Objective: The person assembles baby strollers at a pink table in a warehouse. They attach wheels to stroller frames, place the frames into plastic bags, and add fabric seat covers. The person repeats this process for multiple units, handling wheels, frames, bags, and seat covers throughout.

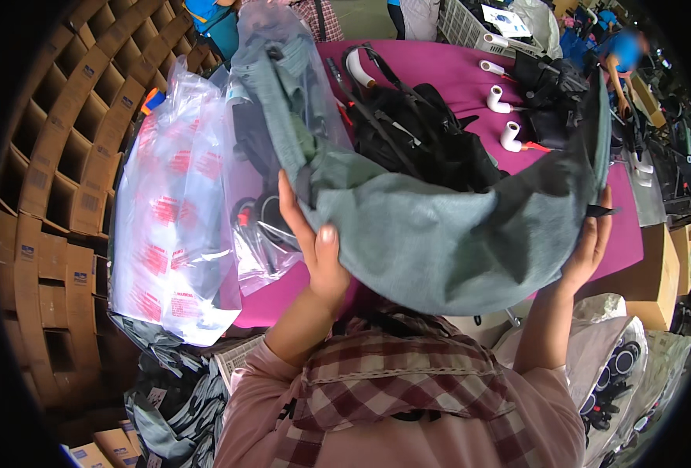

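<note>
A grey-green fabric cover (439, 242) hangs in a wide curve between my two hands, sagging in the middle above the table's near edge. My left hand (318, 253) grips its left side, thumb in front and fingers along the edge. At the opposite side, my right hand (590, 246) has its fingers closed around the cloth edge, close to a small black strap (601, 210). Behind the cover lies a black fabric and frame bundle (416, 129) with a curved white piece, partly hidden. Another grey-green fabric piece (271, 86) sits in clear plastic beyond my left hand.
Clear plastic bags with red print (170, 210) lie along the left of the magenta table (544, 58). Several white tubes (509, 136) rest at its far right. Cardboard boxes (61, 140) stack at left; an open carton (646, 281) stands right. Another person (625, 58) works at far right.
</note>
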Available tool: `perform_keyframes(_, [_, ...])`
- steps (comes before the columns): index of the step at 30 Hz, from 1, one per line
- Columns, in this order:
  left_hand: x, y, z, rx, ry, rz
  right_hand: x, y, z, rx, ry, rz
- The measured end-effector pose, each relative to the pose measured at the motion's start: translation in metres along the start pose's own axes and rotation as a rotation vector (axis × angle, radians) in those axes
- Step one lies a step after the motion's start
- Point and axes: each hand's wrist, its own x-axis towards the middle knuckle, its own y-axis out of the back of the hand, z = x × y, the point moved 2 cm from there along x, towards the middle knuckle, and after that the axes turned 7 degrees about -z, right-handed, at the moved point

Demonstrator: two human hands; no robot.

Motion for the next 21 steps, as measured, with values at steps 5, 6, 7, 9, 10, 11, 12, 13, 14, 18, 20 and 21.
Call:
perform_keyframes(5, [-0.003, -0.063, -0.016, -0.104, 0.159, -0.144, 0.018, -0.006, 0.055, 0.340, -0.373, -0.536])
perform_keyframes(6, [-0.002, -0.068, -0.020, -0.121, 0.210, -0.160, 0.013, -0.009, 0.063, 0.408, -0.454, -0.643])
perform_keyframes(7, [0.001, -0.072, -0.025, -0.139, 0.263, -0.177, 0.014, -0.011, 0.060, 0.360, -0.425, -0.661])
perform_keyframes(9, [0.019, -0.054, -0.029, -0.071, 0.285, -0.044, 0.022, -0.010, 0.064, 0.419, -0.462, -0.670])
perform_keyframes(10, [0.028, -0.043, -0.032, -0.035, 0.295, 0.020, 0.026, -0.012, 0.073, 0.394, -0.462, -0.644])
perform_keyframes(11, [0.027, -0.035, -0.042, -0.005, 0.282, 0.104, 0.027, -0.011, 0.080, 0.355, -0.468, -0.620])
perform_keyframes(12, [0.031, -0.030, -0.051, -0.041, 0.292, 0.041, 0.029, -0.012, 0.088, 0.315, -0.474, -0.593])
perform_keyframes(13, [0.036, -0.029, -0.062, 0.038, 0.323, -0.020, 0.032, -0.017, 0.104, 0.311, -0.499, -0.631])
perform_keyframes(14, [0.041, -0.036, -0.075, 0.105, 0.358, -0.073, 0.039, -0.026, 0.116, 0.284, -0.555, -0.699])
perform_keyframes(18, [0.077, -0.059, -0.123, 0.255, 0.430, -0.216, 0.088, -0.071, 0.154, 0.228, -0.696, -0.824])
perform_keyframes(20, [0.104, -0.052, -0.145, 0.192, 0.435, -0.150, 0.111, -0.103, 0.173, 0.357, -0.817, -0.761])
perform_keyframes(21, [0.117, -0.046, -0.155, 0.114, 0.507, -0.117, 0.120, -0.119, 0.188, 0.341, -0.865, -0.794])
